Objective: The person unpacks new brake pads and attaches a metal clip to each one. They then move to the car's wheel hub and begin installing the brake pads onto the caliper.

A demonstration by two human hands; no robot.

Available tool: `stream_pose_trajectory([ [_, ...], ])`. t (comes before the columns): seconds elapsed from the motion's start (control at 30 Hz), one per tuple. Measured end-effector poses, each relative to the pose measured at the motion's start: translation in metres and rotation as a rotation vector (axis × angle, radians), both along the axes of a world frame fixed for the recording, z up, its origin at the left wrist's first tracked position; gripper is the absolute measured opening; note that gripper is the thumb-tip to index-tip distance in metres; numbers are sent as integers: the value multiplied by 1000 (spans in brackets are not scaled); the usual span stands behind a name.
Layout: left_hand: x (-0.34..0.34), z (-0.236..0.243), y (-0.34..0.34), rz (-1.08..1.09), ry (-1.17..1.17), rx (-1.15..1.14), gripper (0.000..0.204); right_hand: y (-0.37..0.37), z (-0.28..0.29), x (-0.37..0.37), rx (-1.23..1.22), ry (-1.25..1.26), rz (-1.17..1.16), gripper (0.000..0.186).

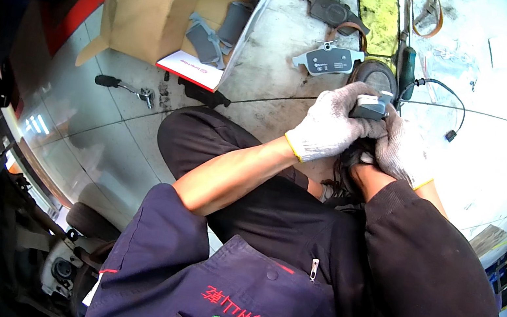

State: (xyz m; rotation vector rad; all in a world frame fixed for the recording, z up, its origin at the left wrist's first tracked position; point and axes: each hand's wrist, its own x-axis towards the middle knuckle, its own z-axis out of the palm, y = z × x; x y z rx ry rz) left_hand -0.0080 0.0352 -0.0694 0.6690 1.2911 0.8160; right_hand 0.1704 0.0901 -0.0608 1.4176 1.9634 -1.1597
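A small grey brake pad (369, 108), seen nearly edge-on, is held above my shoe (375, 78). My left hand (331, 123), in a white knit glove with a yellow cuff edge, is closed on its left side. My right hand (403, 148), gloved the same way, has its fingers on the pad's right side. The fingers hide the pad's lower part. Just beyond my left hand another grey brake pad (330, 62) lies face up on the floor. A dark, worn-looking brake pad (335, 13) lies farther off.
An opened cardboard box (141, 11) at upper left holds grey brake pads (204, 39). By it lie a ratchet (124, 89) and a dark pad (203, 93). A green-handled tool (408, 65) and a black cable (457, 104) lie right of my shoe. A yellow floor stripe (377, 15) runs beyond.
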Motion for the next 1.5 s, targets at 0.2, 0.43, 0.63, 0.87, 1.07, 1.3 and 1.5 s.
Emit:
stream_pose_trajectory([
  [0.2,1,-2,1,-30,-71,20,47,-9,-3,5,12,-8,-62,56],
  [0.43,-9,16,18,85,-214,287,47,31,62,-12,292,238,89,31],
  [0.63,-26,17,10,95,-220,375,38,43,67,-19,381,525,232,42],
  [0.87,-31,13,8,81,-444,318,41,42,66,-16,411,580,236,53],
  [1.07,-35,25,12,140,-455,70,53,38,61,-19,360,634,77,54],
  [1.3,-38,28,16,172,-496,41,51,40,64,-21,302,662,41,56],
  [1.5,-36,22,14,222,-544,30,54,45,69,-23,284,719,61,56],
])
